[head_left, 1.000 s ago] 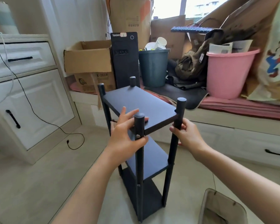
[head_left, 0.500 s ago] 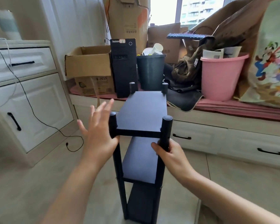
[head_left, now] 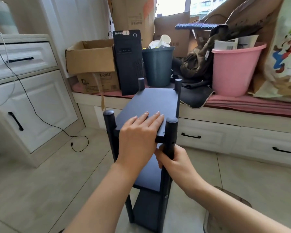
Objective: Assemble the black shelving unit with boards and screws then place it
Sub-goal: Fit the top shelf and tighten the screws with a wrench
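The black shelf stands upright on the floor, long axis vertical, three boards and four posts showing. The left hand lies flat on the top board, fingers straight and slightly spread toward twelve o'clock. The right hand, at five o'clock, curls round the near-right post. Both hands touch it, so neither is nearer.

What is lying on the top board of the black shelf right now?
Only the left hand lies flat on the top board of the black shelf. The board under the palm is covered. The right hand grips the near right post below it.
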### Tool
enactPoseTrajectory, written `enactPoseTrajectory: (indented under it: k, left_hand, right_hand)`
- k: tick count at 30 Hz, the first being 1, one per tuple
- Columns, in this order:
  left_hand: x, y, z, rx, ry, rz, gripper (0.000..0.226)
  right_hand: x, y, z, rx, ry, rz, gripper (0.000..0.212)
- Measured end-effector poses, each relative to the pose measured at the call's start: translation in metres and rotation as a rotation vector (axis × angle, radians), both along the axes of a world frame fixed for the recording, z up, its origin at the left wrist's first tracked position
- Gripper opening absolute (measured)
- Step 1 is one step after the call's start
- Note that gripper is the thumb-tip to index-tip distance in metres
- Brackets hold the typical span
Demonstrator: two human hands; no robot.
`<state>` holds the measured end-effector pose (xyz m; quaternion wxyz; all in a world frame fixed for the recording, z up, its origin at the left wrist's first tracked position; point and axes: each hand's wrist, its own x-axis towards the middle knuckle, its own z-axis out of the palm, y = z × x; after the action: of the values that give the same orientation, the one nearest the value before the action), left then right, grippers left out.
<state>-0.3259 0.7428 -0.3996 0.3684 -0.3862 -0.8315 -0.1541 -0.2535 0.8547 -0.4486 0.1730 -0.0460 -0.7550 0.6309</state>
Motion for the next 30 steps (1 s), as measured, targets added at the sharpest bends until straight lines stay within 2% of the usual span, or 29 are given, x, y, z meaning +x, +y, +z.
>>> enactPoseTrajectory:
  k: [4, 10, 14, 17, 20, 26, 30]
  left_hand:
    - [0.000, 0.002, -0.005, -0.012, 0.054, 0.029, 0.041]
    - [0.004, 0.003, -0.006, 0.011, 0.052, 0.049, 0.039]
    - [0.005, 0.003, -0.003, 0.017, 0.021, 0.074, 0.047]
    - [0.004, 0.005, -0.004, 0.029, -0.005, 0.085, 0.042]
    - [0.002, 0.005, -0.003, 0.055, -0.055, 0.106, 0.046]
    - [0.003, 0.003, -0.008, 0.038, 0.019, 0.060, 0.041]
    - [-0.002, -0.003, -0.007, 0.053, 0.025, 0.022, 0.044]
  right_hand:
    - [0.001, 0.000, 0.002, 0.019, 0.002, -0.004, 0.021]
    - [-0.001, -0.004, 0.000, 0.040, 0.008, -0.034, 0.028]
    - [-0.005, -0.006, -0.004, 0.073, -0.009, -0.075, 0.028]
    - [-0.006, -0.006, -0.007, 0.106, -0.013, -0.094, 0.025]
    - [-0.007, -0.007, -0.008, 0.126, -0.032, -0.090, 0.023]
    - [-0.004, -0.005, -0.004, 0.103, -0.005, -0.038, 0.031]
    - [-0.004, -0.004, -0.003, 0.140, -0.061, -0.007, 0.024]
